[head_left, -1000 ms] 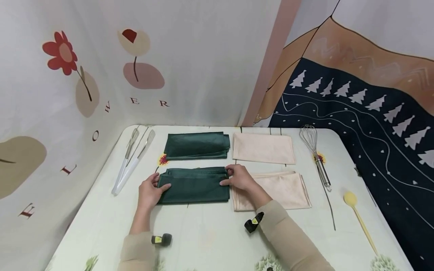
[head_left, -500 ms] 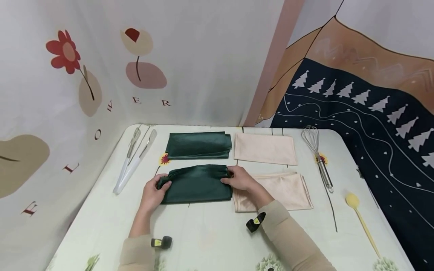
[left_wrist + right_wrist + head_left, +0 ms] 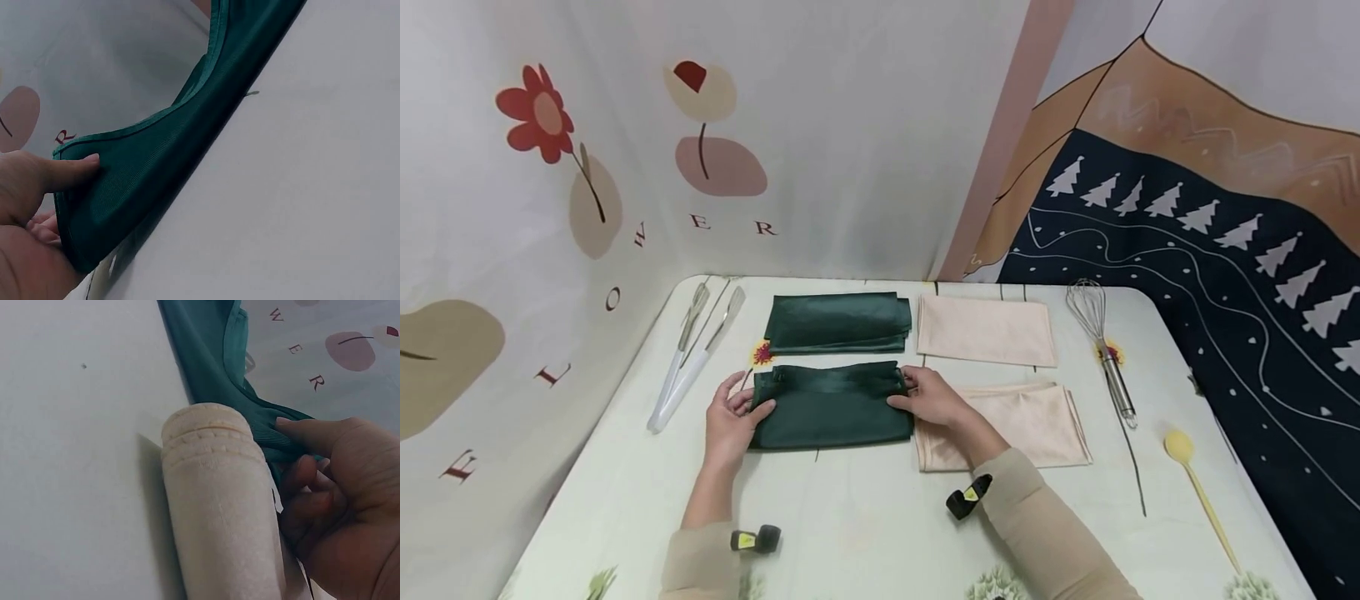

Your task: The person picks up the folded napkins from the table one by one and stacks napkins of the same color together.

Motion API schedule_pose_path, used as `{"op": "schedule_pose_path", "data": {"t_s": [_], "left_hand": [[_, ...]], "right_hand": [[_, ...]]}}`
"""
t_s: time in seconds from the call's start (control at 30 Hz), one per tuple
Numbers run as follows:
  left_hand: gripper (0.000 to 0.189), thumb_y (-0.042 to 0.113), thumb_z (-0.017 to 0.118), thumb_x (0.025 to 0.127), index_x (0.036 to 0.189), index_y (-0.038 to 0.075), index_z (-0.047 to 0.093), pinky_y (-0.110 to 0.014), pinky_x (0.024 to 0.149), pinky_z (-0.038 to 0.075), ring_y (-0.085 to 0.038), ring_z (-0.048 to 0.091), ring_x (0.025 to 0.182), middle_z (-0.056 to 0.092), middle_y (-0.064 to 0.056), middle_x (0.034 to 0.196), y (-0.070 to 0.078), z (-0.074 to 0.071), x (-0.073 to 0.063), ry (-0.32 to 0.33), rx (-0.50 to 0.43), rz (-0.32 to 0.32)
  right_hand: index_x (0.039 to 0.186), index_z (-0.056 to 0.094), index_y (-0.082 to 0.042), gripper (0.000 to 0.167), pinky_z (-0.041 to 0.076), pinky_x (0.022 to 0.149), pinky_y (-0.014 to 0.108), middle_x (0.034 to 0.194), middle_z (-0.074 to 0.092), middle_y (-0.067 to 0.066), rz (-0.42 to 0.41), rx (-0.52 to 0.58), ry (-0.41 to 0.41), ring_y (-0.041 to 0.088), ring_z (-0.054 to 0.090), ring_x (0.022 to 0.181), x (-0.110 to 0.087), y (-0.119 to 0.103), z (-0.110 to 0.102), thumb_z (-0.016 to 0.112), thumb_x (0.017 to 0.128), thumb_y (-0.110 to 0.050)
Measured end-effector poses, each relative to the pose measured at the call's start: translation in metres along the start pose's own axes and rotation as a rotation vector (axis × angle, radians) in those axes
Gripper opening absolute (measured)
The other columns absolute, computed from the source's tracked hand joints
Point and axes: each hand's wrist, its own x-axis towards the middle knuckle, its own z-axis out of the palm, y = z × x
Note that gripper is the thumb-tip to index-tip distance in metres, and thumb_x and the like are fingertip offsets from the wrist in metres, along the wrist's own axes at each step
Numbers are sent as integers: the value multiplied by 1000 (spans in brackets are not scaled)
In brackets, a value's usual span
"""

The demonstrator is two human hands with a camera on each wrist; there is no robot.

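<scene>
A folded dark green cloth (image 3: 835,417) lies nearest the front of the table, its back edge raised in loose folds. My left hand (image 3: 728,427) pinches its left end, thumb in front and fingers behind. In the left wrist view the thumb (image 3: 75,172) presses flat on the corner of the green cloth (image 3: 140,172), whose hemmed upper edge sags. At the other end my right hand (image 3: 934,397) pinches the right edge. The right wrist view shows the cloth bunched at that hand's (image 3: 359,487) thumb and fingertips.
Behind lies another folded green cloth (image 3: 838,323). Two folded pale pink cloths, one at the back (image 3: 987,331) and one in front (image 3: 1026,427), lie to the right; my right forearm overlaps the front one. Tongs (image 3: 688,371) lie left, a whisk (image 3: 1103,354) and yellow spoon (image 3: 1198,487) right.
The green cloth's back edge has risen and bunched from lying flat. My left hand shifted slightly right, then back left, its fingers spreading a little. My right hand keeps its place.
</scene>
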Motion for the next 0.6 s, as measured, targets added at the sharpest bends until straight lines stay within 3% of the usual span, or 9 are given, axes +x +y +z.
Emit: {"op": "schedule_pose_path", "data": {"t_s": [0.1, 0.17, 0.27, 0.37, 0.47, 0.6], "left_hand": [[73, 9, 78, 90, 152, 3, 41, -7, 79, 47, 3, 59, 95, 66, -12, 124, -1, -3, -1, -11, -2, -87], [67, 14, 77, 91, 148, 0, 47, -6, 80, 46, -1, 59, 102, 63, -17, 131, -1, -5, -1, -40, 43, -112], [54, 17, 77, 92, 138, -4, 58, -8, 77, 48, -12, 59, 105, 63, -22, 130, -1, -9, -3, -81, 141, -94], [45, 16, 77, 92, 130, -5, 64, -9, 74, 48, -16, 61, 98, 67, -22, 122, -2, -10, -3, -91, 216, -53], [37, 15, 75, 93, 124, -4, 68, -11, 71, 50, -9, 62, 88, 70, -19, 114, -2, -9, -3, -71, 220, -33], [34, 15, 75, 93, 121, -4, 68, -15, 69, 52, -3, 62, 81, 70, -14, 111, -1, -7, -1, -35, 138, -39]], "right_hand": [[116, 64, -2, 26, 50, 58, 30, 98, 70, 10, 31, 37, -5, 16, 57, 58, -1, 2, 0, 72, 95, -15], [113, 64, 0, 27, 49, 54, 29, 85, 66, 12, 60, 49, -17, 18, 57, 53, -2, 1, -2, 75, 94, -15], [88, 61, -3, 20, 49, 52, 28, 67, 55, 5, 90, 48, -34, 18, 59, 52, -3, 0, -5, 77, 92, -15], [71, 50, -9, 35, 47, 50, 26, 55, 47, 2, 80, 23, -39, 16, 57, 50, -4, -1, -7, 76, 93, -14], [70, 57, -8, 30, 45, 49, 26, 55, 54, 4, 37, -4, -10, 16, 56, 50, -4, -2, -7, 74, 94, -15], [78, 65, -7, 21, 45, 52, 28, 58, 56, 3, 0, 0, 50, 18, 55, 52, -3, -3, -6, 73, 95, -16]]}}
